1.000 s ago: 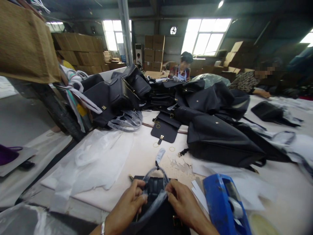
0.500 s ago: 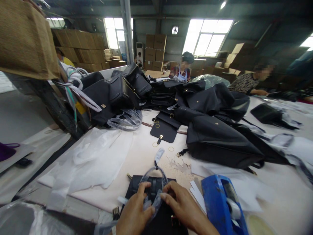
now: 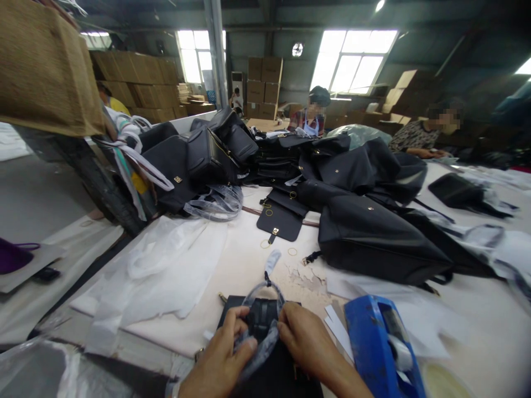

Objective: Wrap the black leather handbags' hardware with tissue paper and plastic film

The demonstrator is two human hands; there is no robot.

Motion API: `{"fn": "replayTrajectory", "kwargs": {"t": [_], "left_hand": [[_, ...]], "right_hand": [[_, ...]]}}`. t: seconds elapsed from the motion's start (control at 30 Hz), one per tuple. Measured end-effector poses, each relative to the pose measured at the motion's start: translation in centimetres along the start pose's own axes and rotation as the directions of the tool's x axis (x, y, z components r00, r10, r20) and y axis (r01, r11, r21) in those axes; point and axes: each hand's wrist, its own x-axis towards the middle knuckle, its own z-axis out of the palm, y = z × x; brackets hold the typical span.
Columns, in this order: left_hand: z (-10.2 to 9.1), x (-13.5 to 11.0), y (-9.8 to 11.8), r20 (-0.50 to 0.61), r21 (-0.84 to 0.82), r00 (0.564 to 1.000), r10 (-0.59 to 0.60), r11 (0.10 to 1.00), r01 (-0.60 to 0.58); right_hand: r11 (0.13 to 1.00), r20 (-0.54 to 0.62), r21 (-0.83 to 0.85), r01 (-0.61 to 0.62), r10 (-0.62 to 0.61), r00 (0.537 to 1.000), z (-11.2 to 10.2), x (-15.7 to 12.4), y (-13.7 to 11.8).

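Observation:
A small black bag (image 3: 265, 318) lies at the table's near edge, its looped handle (image 3: 262, 288) wrapped in clear plastic film. My left hand (image 3: 224, 354) pinches a strip of that film (image 3: 259, 345) over the bag's top. My right hand (image 3: 305, 340) presses closed fingers against the film just right of the left hand. Both hands rest on the bag, almost touching each other.
A blue tape dispenser (image 3: 379, 345) stands at the near right. White wrapping sheets (image 3: 166, 271) lie to the left. Several black bags (image 3: 369, 232) pile across the white table (image 3: 468, 309). Two other people (image 3: 313, 113) sit at the far side. Cardboard boxes (image 3: 261, 88) line the back.
My hands have shifted slightly on the film, the left one drawing back toward me and curling round the strip. The view rose a little; the bag has not moved.

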Motion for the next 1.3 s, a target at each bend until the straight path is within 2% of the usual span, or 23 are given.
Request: {"fn": "replayTrajectory", "kwargs": {"t": [0.1,0.2,0.33,0.43,0.53,0.63,0.7,0.77,0.83,0.87,0.9,0.97,1.03,1.07,1.1,1.17,1.3], "left_hand": [[-1.5,0.0,0.1,0.14,-0.198,0.987,-0.079,0.974,0.106],[-2.6,0.1,-0.4,0.198,-0.296,0.973,-0.12,0.939,0.176],[-3.3,0.2,-2.0,0.217,-0.302,0.961,-0.173,0.924,0.235],[-3.5,0.2,-2.7,0.208,-0.227,0.956,-0.205,0.941,0.251],[-3.6,-0.1,-2.2,0.14,-0.046,0.968,-0.209,0.975,0.217],[-3.6,-0.7,-1.6,0.002,0.3,0.994,-0.108,0.949,0.102],[-3.3,-1.2,-1.5,-0.055,0.558,0.998,0.007,0.83,0.024],[-2.9,-1.4,-1.9,-0.079,0.759,0.991,0.103,0.651,-0.007],[-2.4,-1.3,-2.5,-0.108,0.858,0.98,0.169,0.513,0.006],[-2.1,-1.2,-2.8,-0.13,0.866,0.973,0.191,0.5,0.018],[-1.9,-1.1,-3.1,-0.164,0.847,0.965,0.205,0.531,0.031],[-1.5,-0.8,-3.5,-0.249,0.696,0.955,0.158,0.715,0.063],[-1.4,-0.6,-3.5,-0.288,0.361,0.958,0.001,0.926,0.107],[-1.5,-0.6,-3.4,-0.262,0.166,0.962,-0.077,0.978,0.124],[-1.7,-0.7,-3.1,-0.206,-0.006,0.969,-0.133,0.991,0.135],[-2.3,-0.9,-2.4,-0.089,-0.253,0.98,-0.179,0.955,0.152],[-3.6,-1.4,-1.0,-0.005,-0.545,0.957,-0.29,0.804,0.24]], "right_hand": [[0.997,-0.015,-0.044,0.055,-0.056,0.998,0.2,0.2,0.3],[0.995,0.014,-0.069,0.067,-0.066,0.998,0.4,0.7,0.8],[0.989,0.049,-0.134,0.059,-0.053,0.997,0.5,1.7,1.1],[0.959,0.106,-0.277,0.063,-0.035,0.994,0.1,2.0,0.0],[0.938,0.076,-0.33,0.107,-0.087,0.993,-0.4,1.9,-2.1],[0.935,-0.009,-0.215,0.283,-0.291,0.957,-0.2,1.9,-3.8],[0.897,-0.008,-0.177,0.405,-0.413,0.911,0.6,2.3,-4.3],[0.857,0.009,-0.205,0.473,-0.482,0.876,1.5,2.8,-4.4],[0.834,0.004,-0.238,0.499,-0.512,0.859,2.4,3.3,-4.3],[0.83,-0.005,-0.239,0.505,-0.521,0.854,2.7,3.4,-4.1],[0.83,-0.015,-0.225,0.51,-0.526,0.85,2.9,3.6,-4.0],[0.837,-0.024,-0.157,0.524,-0.534,0.845,3.1,3.7,-3.8],[0.843,-0.023,-0.071,0.533,-0.535,0.844,3.0,3.7,-3.6],[0.846,-0.024,-0.032,0.532,-0.533,0.846,2.9,3.7,-3.5],[0.849,-0.026,0.004,0.528,-0.528,0.849,2.8,3.8,-3.4],[0.853,-0.032,0.076,0.516,-0.515,0.857,2.7,3.8,-3.1],[0.859,-0.052,0.226,0.459,-0.46,0.886,3.0,4.0,-2.4]]}}
